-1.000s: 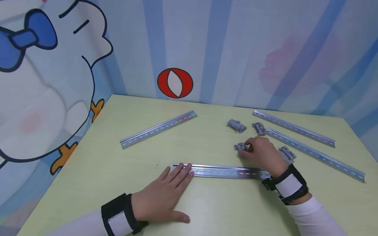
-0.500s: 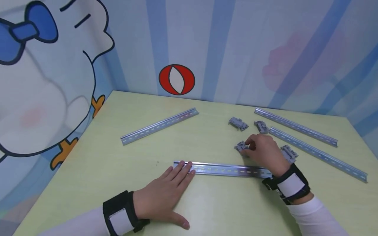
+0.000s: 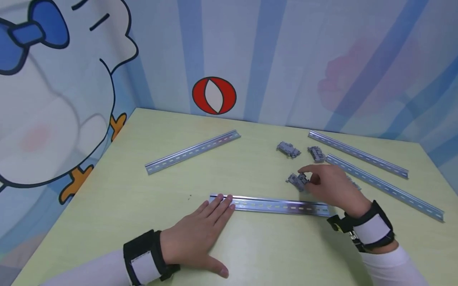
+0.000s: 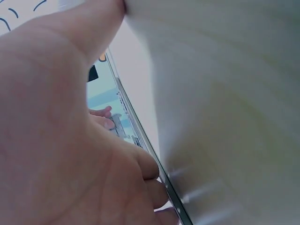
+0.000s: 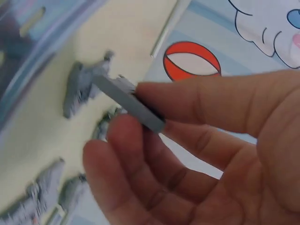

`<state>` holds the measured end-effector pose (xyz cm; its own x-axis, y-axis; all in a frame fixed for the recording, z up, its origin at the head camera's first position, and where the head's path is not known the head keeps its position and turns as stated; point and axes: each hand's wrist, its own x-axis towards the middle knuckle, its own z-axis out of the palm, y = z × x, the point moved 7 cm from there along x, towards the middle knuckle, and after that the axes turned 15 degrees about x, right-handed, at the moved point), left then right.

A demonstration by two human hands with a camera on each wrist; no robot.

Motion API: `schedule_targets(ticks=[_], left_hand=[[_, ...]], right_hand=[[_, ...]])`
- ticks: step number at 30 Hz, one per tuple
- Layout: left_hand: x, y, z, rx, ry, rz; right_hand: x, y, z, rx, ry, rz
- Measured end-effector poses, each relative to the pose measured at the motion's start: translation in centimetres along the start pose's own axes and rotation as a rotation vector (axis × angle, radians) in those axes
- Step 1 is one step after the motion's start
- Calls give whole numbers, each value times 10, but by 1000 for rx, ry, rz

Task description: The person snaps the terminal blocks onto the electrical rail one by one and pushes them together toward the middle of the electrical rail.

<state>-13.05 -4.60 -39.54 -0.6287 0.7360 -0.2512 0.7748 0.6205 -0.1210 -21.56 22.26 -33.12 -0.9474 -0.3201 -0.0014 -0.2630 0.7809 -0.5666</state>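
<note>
My left hand [image 3: 198, 234] lies flat with straight fingers, its fingertips on the left end of a slotted metal DIN rail [image 3: 279, 205]. In the left wrist view the rail's dark edge [image 4: 176, 199] runs past those fingers. Just behind the rail's right half, my right hand [image 3: 334, 186] pinches a small grey DIN-rail terminal block [image 5: 129, 103] between thumb and finger, seen edge-on in the right wrist view. Another grey block [image 3: 295, 182] lies right by its fingertips. The other fingers of the right hand are bent below the held piece.
Grey blocks lie farther back, one [image 3: 288, 149] on the left and one [image 3: 316, 154] on the right. Another block [image 3: 353, 182] is mostly hidden behind the right hand. More rails rest at back left [image 3: 193, 152] and on the right, a front rail [image 3: 386, 188] and a rear rail [image 3: 358, 154].
My right hand has drawn a little to the right with a grey terminal block between its fingertips, covering more of the block behind it. The left hand stays on the rail.
</note>
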Motion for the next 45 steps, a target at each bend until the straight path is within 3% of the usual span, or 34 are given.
schedule_targets(ticks=[7,13,21,30,45], left_hand=[[-2,0,-1,11,17,-8],[-3,-1,-1,1,9,-13],[-2,-1,-1,-4,40,7],[2,-4,1,-26,41,21],[2,-6,-2,-20,27,23]], right_hand=[[-14,5,-12,3,-41,88],[-22,6,-11,29,-161,182],[-31,24,0,25,-322,368],[-30,33,1,56,-304,390],[-25,28,6,76,-240,369]])
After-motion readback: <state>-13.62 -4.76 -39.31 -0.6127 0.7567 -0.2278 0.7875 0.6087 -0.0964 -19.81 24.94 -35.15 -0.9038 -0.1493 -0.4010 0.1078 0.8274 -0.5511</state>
